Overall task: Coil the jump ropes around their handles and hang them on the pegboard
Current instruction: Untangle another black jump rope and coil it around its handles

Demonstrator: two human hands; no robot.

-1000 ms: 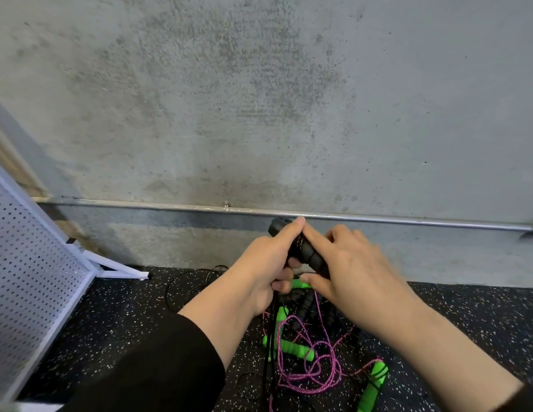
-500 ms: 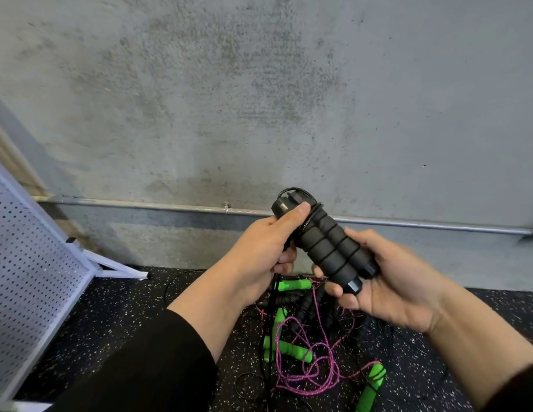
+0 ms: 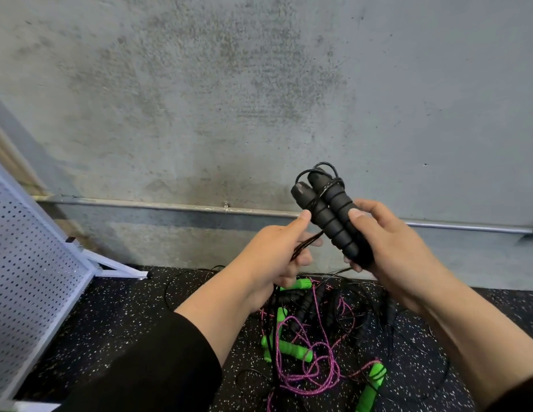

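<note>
Held side by side in the curled right hand (image 3: 399, 248) so turns can be laid round both, the black handles (image 3: 330, 215) are raised before the wall while black cord (image 3: 307, 242) is pinched taut by the left hand (image 3: 274, 260), the pegboard (image 3: 30, 281) standing well apart at left.

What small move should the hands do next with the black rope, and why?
Probably the left hand should carry its pinched rope strands once more around the black handles gripped side by side by the right hand, since only a few turns bind them.
</note>
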